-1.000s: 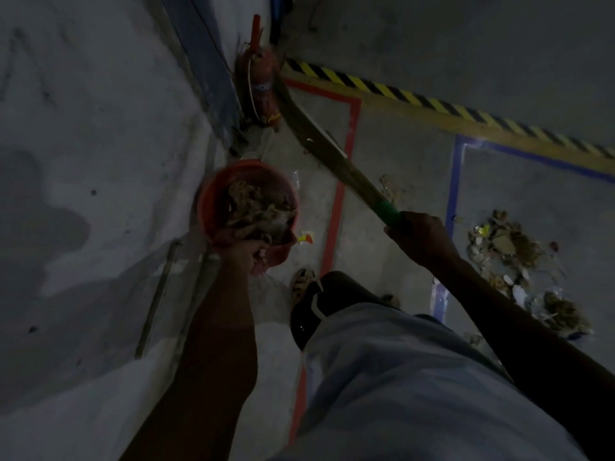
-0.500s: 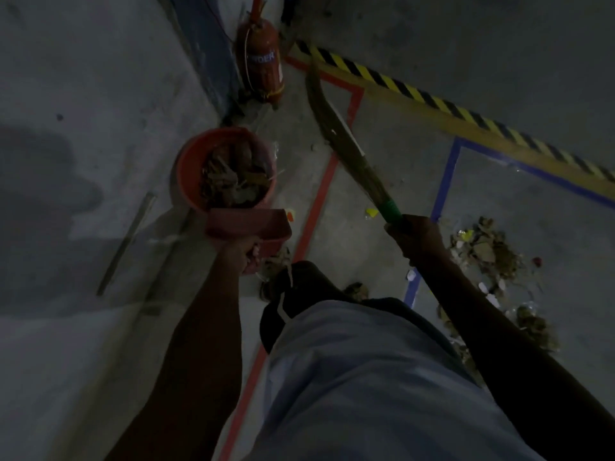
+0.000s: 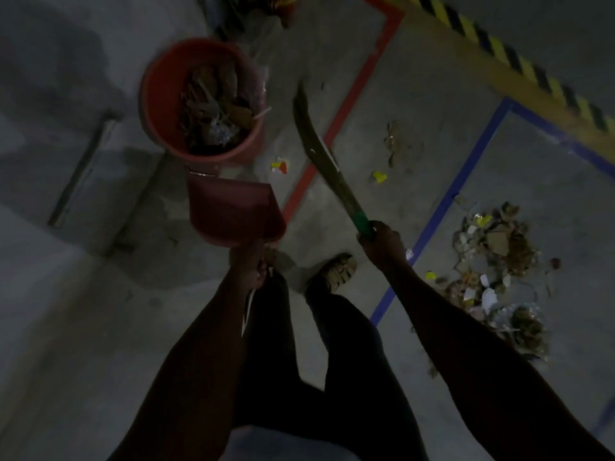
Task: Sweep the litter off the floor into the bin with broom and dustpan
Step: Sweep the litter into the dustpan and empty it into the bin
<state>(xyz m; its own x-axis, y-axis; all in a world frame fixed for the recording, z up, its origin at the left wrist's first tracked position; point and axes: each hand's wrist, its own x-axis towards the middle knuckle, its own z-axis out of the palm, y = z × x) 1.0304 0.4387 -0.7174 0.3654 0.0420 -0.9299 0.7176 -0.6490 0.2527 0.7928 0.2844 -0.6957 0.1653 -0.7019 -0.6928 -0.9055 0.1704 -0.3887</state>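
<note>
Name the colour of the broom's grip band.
Green band beside the right hand; head view.

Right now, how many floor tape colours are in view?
3. Red tape runs beside the bin; blue tape borders the litter pile at right; yellow-black hazard tape crosses the top right. Others may lie outside the frame.

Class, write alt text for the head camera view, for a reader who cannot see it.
A person's left hand holds a red dustpan beside a litter-filled red bin, while the right hand grips a broom. A litter pile lies on the concrete floor to the right.
</note>
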